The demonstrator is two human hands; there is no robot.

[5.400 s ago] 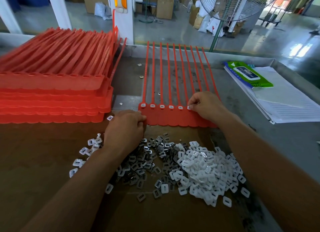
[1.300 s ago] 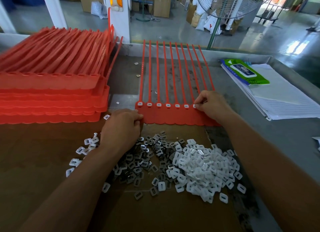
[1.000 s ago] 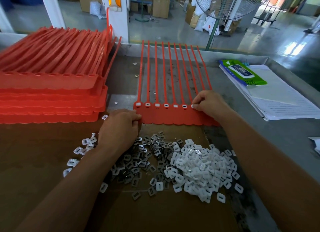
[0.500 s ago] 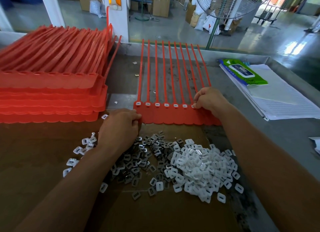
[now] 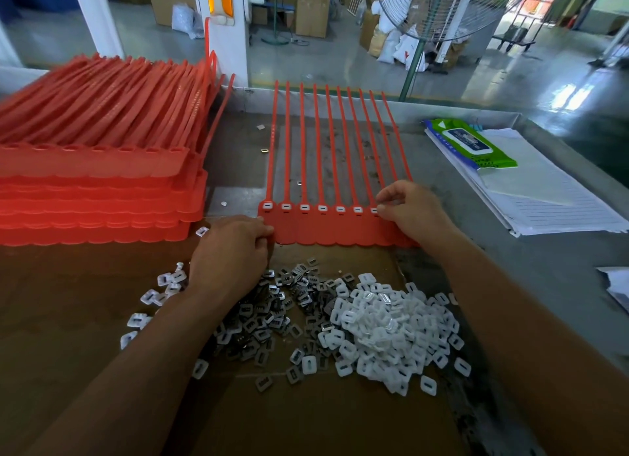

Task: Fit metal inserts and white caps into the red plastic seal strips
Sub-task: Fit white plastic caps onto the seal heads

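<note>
Red seal strips; white caps; dark grey metal inserts; green-blue wipes pack.

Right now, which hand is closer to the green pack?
Right. The right hand works the red strip's right end, nearer the green pack; the left hand holds its left end.

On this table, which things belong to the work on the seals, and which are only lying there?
For the job:
- red seal strip, under both hands
- white caps
- metal inserts
- stack of red strips

Only lying there:
- green wipes packet
- lined paper sheets
</note>
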